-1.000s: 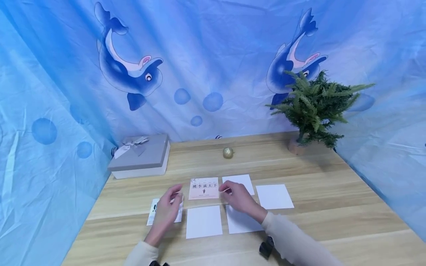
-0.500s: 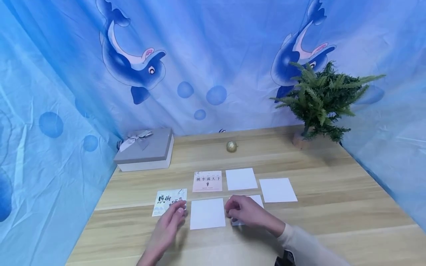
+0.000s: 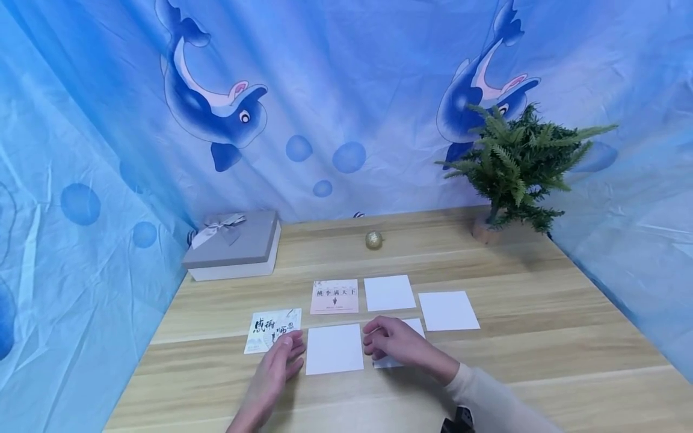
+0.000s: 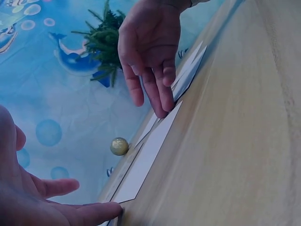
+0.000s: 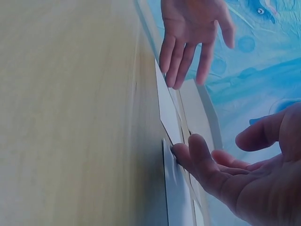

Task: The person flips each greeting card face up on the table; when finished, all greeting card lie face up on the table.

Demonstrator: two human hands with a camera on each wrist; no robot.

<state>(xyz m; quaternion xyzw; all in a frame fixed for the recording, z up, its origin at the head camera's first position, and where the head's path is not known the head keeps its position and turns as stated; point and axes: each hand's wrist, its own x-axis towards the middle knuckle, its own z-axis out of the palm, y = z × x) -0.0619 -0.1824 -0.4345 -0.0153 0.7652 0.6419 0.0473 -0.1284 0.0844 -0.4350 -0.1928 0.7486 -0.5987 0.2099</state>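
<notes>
A blank white card (image 3: 334, 349) lies flat on the wooden table (image 3: 541, 361), in the near row of cards, directly between the two hands. The left hand (image 3: 275, 368) rests at the left edge of this card with its fingers (image 4: 101, 211) straight and relaxed; the fingertips touch the table at the card's corner and they grasp nothing. The right hand (image 3: 392, 343) lies on the next blank card (image 3: 403, 346), just to the right of the first one, and covers most of it. Its fingers (image 5: 197, 155) are stretched out, the tips press on this card's left edge, and nothing is held. Just beyond the left hand lies a card with black brush writing (image 3: 272, 329). Beyond the blank card between the hands lies a pink card with printed characters (image 3: 334, 296), and beside it, beyond the right hand, two more blank cards (image 3: 388, 292) (image 3: 448, 310). Farther from the hands stand a small gold ball (image 3: 373, 240), a grey gift box with a bow (image 3: 233, 245) on the left and a green fern plant (image 3: 514, 165) on the right, in front of a blue dolphin cloth (image 3: 216, 114).
</notes>
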